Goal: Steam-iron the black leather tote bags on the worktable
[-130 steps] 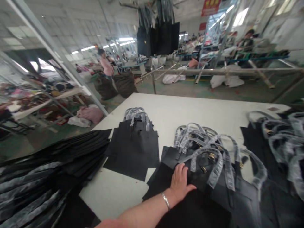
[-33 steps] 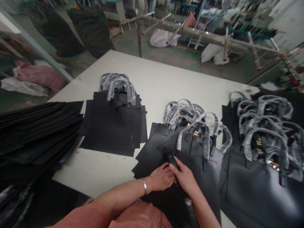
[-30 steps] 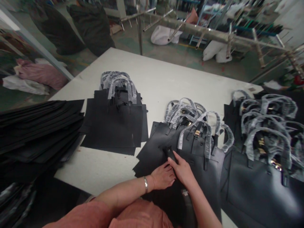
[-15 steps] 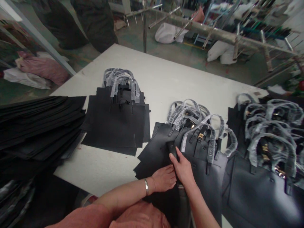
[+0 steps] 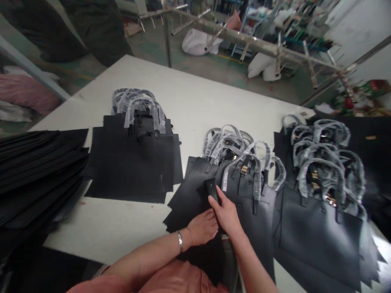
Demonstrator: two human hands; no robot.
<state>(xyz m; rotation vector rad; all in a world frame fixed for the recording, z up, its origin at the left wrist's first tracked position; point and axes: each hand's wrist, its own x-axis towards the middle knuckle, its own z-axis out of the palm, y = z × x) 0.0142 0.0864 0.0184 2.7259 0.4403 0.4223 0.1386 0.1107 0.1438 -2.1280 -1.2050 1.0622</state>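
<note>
Black bag panels (image 5: 259,219) with plastic-wrapped handles and gold-coloured buckles lie in front of me. My right hand (image 5: 225,209) is closed round a narrow black strap (image 5: 210,188), its thumb and fingers near the strap's upper end. Close against it on the left, my left hand (image 5: 203,227), with a silver bracelet at the wrist, has its fingers pressed together at the same strap; their tips are partly hidden. Below the hands the strap runs down past a small metal piece (image 5: 225,237) toward my body.
On the white table (image 5: 195,97), another pile of black panels with wrapped handles (image 5: 131,158) lies left of centre. More bag panels (image 5: 320,228) lie at the right. Stacked black sheets (image 5: 39,162) fill the far left. Beyond the table stands a metal rack (image 5: 259,44).
The whole view has shifted, so the table and piles appear farther left and more of the right side shows. Both hands keep nearly the same pose at the strap.
</note>
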